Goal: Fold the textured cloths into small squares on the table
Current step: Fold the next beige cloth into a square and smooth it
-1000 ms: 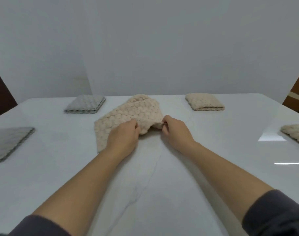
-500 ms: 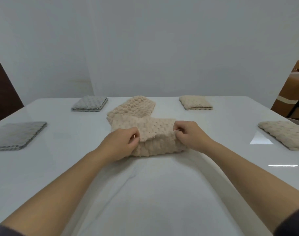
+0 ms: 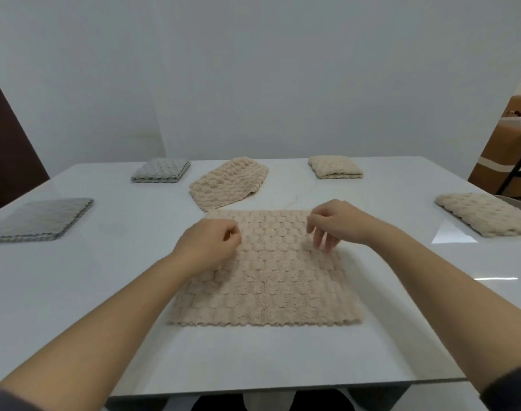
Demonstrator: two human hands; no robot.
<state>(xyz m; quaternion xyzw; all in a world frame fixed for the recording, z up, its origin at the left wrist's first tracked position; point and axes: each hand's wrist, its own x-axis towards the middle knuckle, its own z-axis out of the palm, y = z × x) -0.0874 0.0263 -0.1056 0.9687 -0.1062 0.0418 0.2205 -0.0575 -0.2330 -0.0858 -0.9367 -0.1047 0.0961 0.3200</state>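
Observation:
A beige textured cloth [image 3: 268, 277] lies spread flat on the white table [image 3: 120, 262] in front of me. My left hand [image 3: 210, 243] hovers over its left part with fingers curled loosely and nothing in them. My right hand [image 3: 333, 222] hangs over the cloth's far right part, fingers apart and pointing down, holding nothing. Behind the flat cloth lies a second beige cloth [image 3: 228, 182], loosely bunched.
A folded grey cloth [image 3: 161, 170] and a folded beige cloth [image 3: 335, 167] sit at the table's far side. A larger flat grey cloth [image 3: 41, 218] lies at the left, a beige one [image 3: 484, 213] at the right edge. Cardboard boxes [image 3: 502, 152] stand at the right.
Both hands pulled one beige cloth toward me off the other, spread it flat and let it go. The second cloth stayed behind at the back.

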